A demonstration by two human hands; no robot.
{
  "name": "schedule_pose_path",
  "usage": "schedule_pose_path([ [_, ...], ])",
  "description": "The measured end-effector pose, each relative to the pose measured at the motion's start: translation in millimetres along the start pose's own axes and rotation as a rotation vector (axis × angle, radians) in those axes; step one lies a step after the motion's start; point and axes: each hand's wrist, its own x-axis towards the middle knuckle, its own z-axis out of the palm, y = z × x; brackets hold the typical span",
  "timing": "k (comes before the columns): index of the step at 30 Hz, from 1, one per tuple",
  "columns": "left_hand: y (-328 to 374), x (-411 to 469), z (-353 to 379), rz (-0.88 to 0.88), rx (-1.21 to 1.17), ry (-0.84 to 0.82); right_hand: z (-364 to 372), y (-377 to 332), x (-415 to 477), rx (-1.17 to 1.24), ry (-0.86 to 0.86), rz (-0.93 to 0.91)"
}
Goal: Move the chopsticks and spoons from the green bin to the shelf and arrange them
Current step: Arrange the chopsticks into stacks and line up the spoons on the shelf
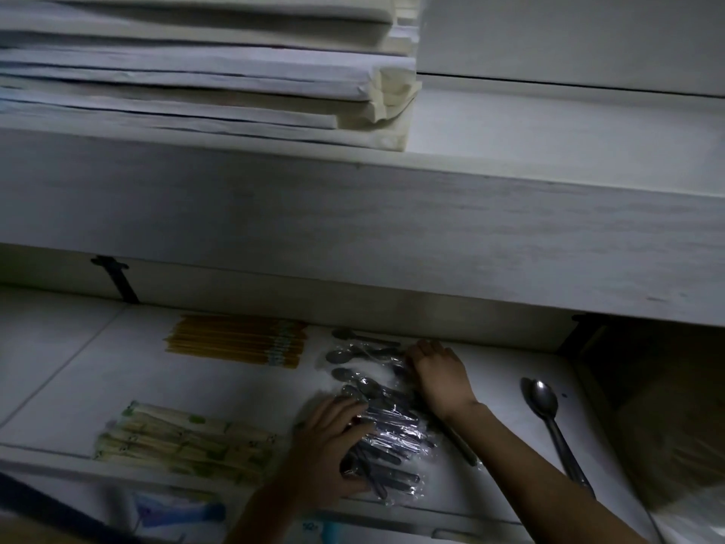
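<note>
On the dim white shelf [117, 386] lie several spoons in clear plastic wrap [388, 422], fanned in a row from back to front. My left hand [329, 449] rests flat on the front end of that row, fingers spread over the wrap. At the back end, my right hand [435, 371] presses on the handles with fingers curled. A bundle of yellow chopsticks [235, 343] sits at the back left. Paper-wrapped chopsticks [184, 437] lie at the front left. The green bin is out of view.
A large bare metal spoon [549, 418] lies to the right of my right arm. A thick shelf board [392, 221] overhangs close above, carrying stacked white packages [196, 72]. A dark gap opens at the shelf's right end [647, 367].
</note>
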Motion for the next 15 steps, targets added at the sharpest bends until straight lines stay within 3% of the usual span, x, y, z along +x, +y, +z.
schedule_pose_path([
  [4,18.2,14.6,3.4,-0.030,-0.047,0.120,-9.9,-15.5,-12.6,-0.038,0.059,-0.100],
  [7,20.8,19.0,1.4,-0.066,-0.057,0.104,-17.8,-30.4,-20.1,0.036,-0.142,-0.191],
  [9,18.7,17.6,1.8,-0.058,-0.038,0.112,-23.9,-33.6,-13.6,0.110,-0.232,-0.145],
  [13,12.0,9.9,-7.3,-0.151,0.031,0.051,-28.0,-33.3,25.8,0.341,-0.196,-0.047],
  [15,5.6,3.1,-5.4,-0.208,0.036,-0.008,-20.0,-35.6,47.4,0.382,-0.259,-0.024],
])
